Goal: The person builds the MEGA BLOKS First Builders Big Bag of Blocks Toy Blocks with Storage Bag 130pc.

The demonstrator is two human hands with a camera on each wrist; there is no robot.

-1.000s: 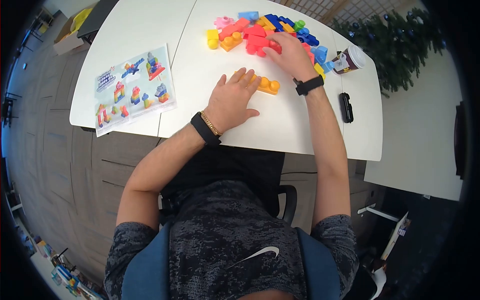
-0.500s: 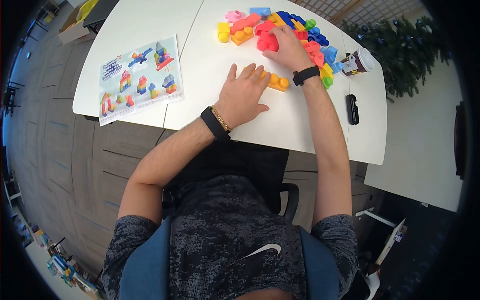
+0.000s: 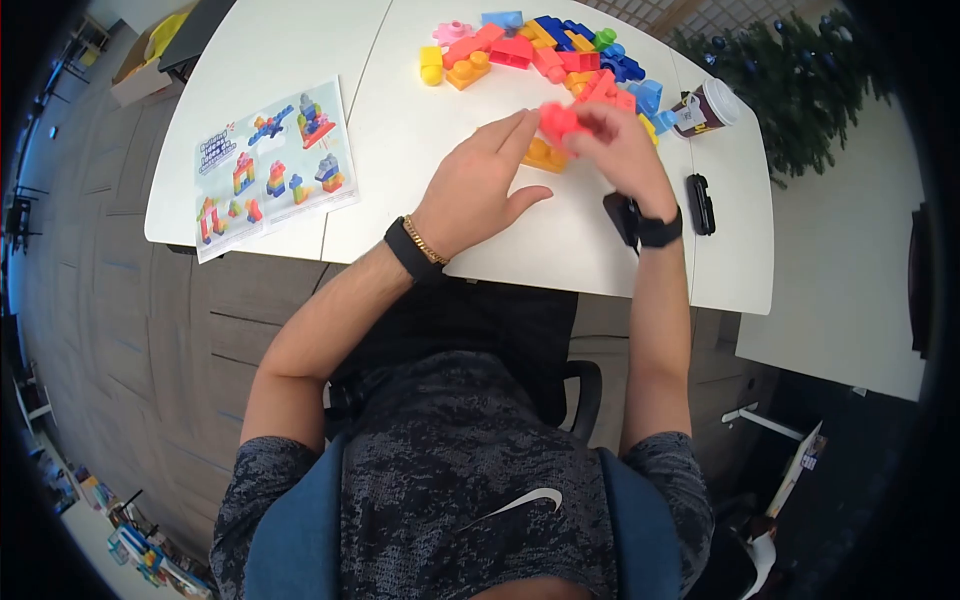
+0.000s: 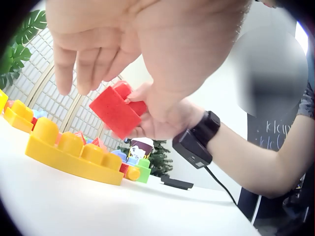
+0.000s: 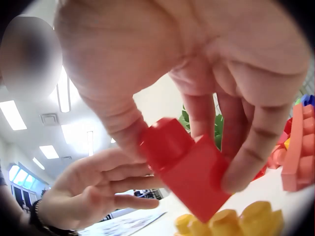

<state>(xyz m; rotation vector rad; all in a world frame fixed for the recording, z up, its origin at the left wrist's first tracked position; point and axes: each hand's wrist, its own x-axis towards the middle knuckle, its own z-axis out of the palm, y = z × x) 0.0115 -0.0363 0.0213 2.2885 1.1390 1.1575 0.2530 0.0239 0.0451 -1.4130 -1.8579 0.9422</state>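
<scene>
My right hand (image 3: 632,158) pinches a red toy building block (image 5: 194,172) between thumb and fingers, its round stud showing at one end in the right wrist view. The block is tilted and raised above the table. Below it lies a long yellow-orange block (image 4: 69,155) with a row of studs along its top. My left hand (image 3: 478,185) is beside these two, its fingers straight and close together, with nothing in its grasp. In the head view, the left fingertips come right up to the red block and hide part of the yellow-orange one.
A pile of mixed blocks (image 3: 512,52) lies at the back of the white table (image 3: 400,120). To the left is a picture sheet (image 3: 275,170) of block models. A paper cup (image 3: 703,108) and a black case (image 3: 701,205) stand on the right, near a decorated tree (image 3: 790,100).
My right hand has lifted the red block out of the pile and brought it nearer, over the yellow-orange block. My left hand has turned on edge, its spread fingers drawn together.
</scene>
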